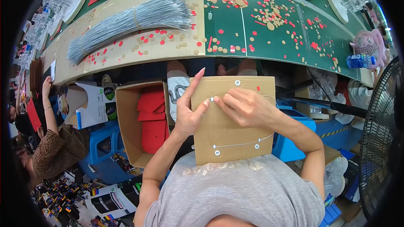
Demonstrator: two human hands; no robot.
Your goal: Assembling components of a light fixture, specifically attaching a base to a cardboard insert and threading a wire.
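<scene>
both hands at flat brown cardboard panel: left hand index raised, thumb on panel edge; right hand fingertips pinching thin white wire tie near panel's top.

Lighting: bright, even, from overhead — no hard shadows on the green table. A dim band lies under the table edge, where the open box sits in shade. Mild sheen on the bundle of grey wires; clear plastic parts at upper left glint white. Distortion: strong fisheye — the table edge bows in an arc, and the fan at right is stretched. Black vignette fills all 4 corners. Centre sharp: the cardboard sheet and both hands are crisp; the rim is softer.
</scene>
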